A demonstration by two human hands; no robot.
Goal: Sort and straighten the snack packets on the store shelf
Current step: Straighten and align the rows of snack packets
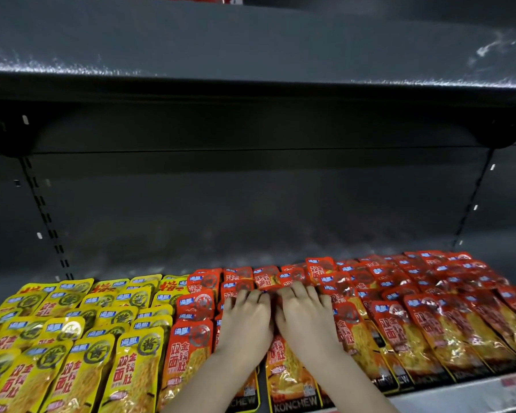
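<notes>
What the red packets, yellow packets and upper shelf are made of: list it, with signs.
Red packets: glossy plastic film, likely; glare and crinkles. Yellow packets: same shiny film, seemingly; highlights on them. Upper shelf: probably painted metal, dark, matte; whitish scuffs along its edge.

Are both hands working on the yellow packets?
No: the left hand and right hand rest on the red packets, beside the yellow packets.

The shelf [474, 393] ran across the bottom of the frame. Yellow packets [81, 338] lay in rows on it at the lower left. Red packets [414, 317] lay in rows from the middle to the lower right.
</notes>
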